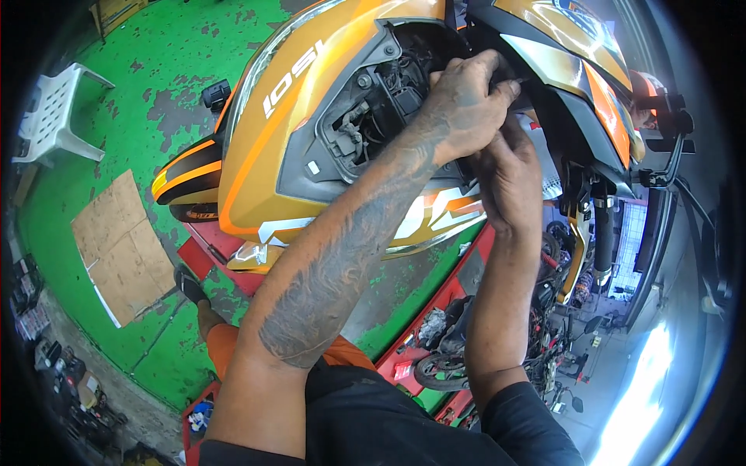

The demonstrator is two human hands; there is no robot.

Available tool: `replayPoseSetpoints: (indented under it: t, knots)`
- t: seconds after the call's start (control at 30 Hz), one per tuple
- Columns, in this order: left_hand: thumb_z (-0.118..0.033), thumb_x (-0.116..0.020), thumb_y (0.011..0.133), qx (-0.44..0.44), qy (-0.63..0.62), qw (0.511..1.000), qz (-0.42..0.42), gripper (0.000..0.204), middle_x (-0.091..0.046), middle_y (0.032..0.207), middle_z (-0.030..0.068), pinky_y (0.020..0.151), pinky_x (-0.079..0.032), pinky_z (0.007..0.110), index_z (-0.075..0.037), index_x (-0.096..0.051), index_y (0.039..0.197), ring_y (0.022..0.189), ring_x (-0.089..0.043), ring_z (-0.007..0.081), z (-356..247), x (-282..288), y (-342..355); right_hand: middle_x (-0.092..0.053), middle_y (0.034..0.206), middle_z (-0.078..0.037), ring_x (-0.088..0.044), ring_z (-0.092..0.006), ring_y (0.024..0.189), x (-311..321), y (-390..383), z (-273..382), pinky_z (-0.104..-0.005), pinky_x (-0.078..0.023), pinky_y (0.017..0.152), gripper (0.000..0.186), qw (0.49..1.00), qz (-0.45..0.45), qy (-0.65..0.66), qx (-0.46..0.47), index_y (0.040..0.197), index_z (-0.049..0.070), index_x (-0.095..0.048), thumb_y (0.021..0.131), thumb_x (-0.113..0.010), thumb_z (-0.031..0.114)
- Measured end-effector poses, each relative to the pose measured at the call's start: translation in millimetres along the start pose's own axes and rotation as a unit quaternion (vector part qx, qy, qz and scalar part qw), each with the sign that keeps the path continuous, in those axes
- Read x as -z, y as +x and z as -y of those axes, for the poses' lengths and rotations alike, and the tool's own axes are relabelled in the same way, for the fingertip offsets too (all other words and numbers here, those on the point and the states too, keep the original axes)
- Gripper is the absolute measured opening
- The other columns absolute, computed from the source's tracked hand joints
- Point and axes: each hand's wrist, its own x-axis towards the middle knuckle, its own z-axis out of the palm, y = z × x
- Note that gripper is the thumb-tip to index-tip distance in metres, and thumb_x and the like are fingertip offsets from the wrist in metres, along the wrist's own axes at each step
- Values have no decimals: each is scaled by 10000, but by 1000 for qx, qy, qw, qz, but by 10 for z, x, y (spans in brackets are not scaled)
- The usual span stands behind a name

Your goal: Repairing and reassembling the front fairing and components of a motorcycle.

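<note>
A gold and orange motorcycle (264, 147) stands in front of me, its under-seat bay (326, 167) uncovered. Black parts and wiring (408, 78) show inside the bay. My left hand (466, 105) reaches over the bay's front end, close to the black side panel (575, 132) below the tank (571, 35). Its fingers are curled and the thumb is pressed in; whatever they hold is hidden. Just beneath it is my right hand (513, 175), palm side showing, fingers bent up and partly covered by the left hand. What it grips cannot be made out.
A white plastic chair (62, 116) and a flat cardboard sheet (124, 245) are on the green floor (155, 54) at left. A red lift platform (435, 318) runs under the motorcycle. Other motorcycles (544, 342) stand at right; handlebar parts (668, 147) stick out at far right.
</note>
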Motion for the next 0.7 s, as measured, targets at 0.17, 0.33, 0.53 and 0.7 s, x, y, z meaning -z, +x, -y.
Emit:
replayPoseSetpoints:
  t: [0.17,0.33,0.53,0.7]
  knots:
    - [-217,-655,912,50,40,998,-4,324,-714,1059,175,863,-529,375,30,-658,1121,943,-703,258,-184,37,-27,-621,1200,-104,-621,-190,1075,-63,54,-58,-302,-507,910,374,987,22,144,-66,1282,-10,-524,915,-593,22]
    - [-235,-655,896,38,81,995,-53,269,-737,924,145,863,-527,376,-8,-721,1025,912,-714,276,-254,31,-39,-622,1191,-109,-618,-188,1072,-237,104,-152,-297,-506,901,356,991,4,129,15,1253,-23,-533,910,-616,27]
    - [-303,-600,924,-34,171,983,-65,329,-732,912,150,970,-411,449,-29,-722,1058,914,-701,286,-196,3,12,-629,1169,-119,-628,-182,1031,-276,60,-79,-301,-503,904,339,995,-30,83,40,1222,-42,-547,903,-635,31]
    - [-308,-614,916,9,153,987,-39,332,-730,908,143,969,-399,455,-32,-720,1067,947,-691,276,-213,57,1,-631,1155,-115,-625,-175,1024,-127,87,-81,-293,-499,890,326,997,46,65,12,1211,-47,-554,908,-628,49]
